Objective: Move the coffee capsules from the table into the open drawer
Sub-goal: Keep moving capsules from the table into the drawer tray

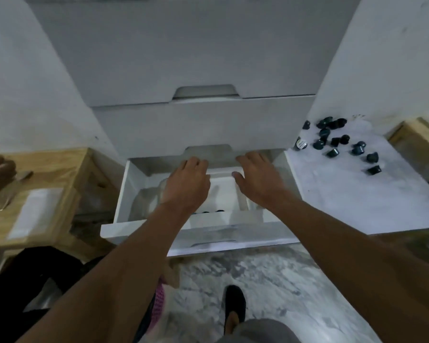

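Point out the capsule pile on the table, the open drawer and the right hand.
capsule pile (344,139), head view, a dark capsule near the pile's middle
open drawer (122,191), head view, its left side wall
right hand (255,179), head view, back of the hand

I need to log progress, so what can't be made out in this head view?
All in the head view:
- Drawer capsules: few dark tops show; left forearm and drawer front hide the rest.
- Left hand, right hand: backs face the camera, hiding anything held.
- Table capsules: small, blurred; no sure count.
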Demonstrator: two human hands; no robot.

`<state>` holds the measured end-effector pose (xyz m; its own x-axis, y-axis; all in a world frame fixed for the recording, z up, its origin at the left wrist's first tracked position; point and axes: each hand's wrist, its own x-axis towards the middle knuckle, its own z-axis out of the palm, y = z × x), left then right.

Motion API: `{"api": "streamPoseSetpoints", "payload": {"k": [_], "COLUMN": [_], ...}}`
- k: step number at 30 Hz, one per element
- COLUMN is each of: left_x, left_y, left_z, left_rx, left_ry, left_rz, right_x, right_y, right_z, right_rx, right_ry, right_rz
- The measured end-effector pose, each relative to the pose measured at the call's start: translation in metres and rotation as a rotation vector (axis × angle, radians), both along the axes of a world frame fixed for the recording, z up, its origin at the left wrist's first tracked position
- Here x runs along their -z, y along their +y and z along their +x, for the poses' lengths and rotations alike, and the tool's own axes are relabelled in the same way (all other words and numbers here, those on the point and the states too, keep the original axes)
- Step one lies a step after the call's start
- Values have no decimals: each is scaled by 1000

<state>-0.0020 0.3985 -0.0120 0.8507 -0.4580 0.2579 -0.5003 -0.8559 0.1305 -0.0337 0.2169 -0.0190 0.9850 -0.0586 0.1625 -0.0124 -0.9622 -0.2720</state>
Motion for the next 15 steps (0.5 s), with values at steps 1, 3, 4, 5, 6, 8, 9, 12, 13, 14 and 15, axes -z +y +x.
{"api": "streamPoseSetpoints", "payload": {"k": [1,3,4,5,6,8,9,12,13,14,15], "left_x": [-4,-11,-17,-22,-28,-38,-43,-54,-57,-59,-60], "left_y": [0,-3,-6,-11,-15,-26,-33,-57,-66,-76,-88], "left_z": [-8,-20,-26,-31,-37,-47,-51,-63,-67,-71,-74], "left_rx": [22,75,94,108,122,159,179,234,250,262,268], "left_ry": [-50,-150,-176,-181,-182,-216,-243,-306,-318,-329,-340], "left_rz": [-32,-56,-60,-66,-71,-74,-67,-64,-64,-62,-58], "right_x": [-7,-19,-24,-30,-35,-44,-48,-57,-60,-62,-64], "right_y": [-1,-4,-8,-12,-17,-28,-35,-58,-67,-76,-87], "right_z": [-11,-32,-44,-55,-66,-86,-95,-119,-126,-133,-140], "right_rx": [28,71,89,110,132,163,178,248,270,287,303], "right_ry": [-40,-117,-150,-168,-179,-185,-195,-216,-216,-211,-209], "right_rz": [-7,-16,-19,-16,-15,-34,-52,-69,-70,-71,-70]}}
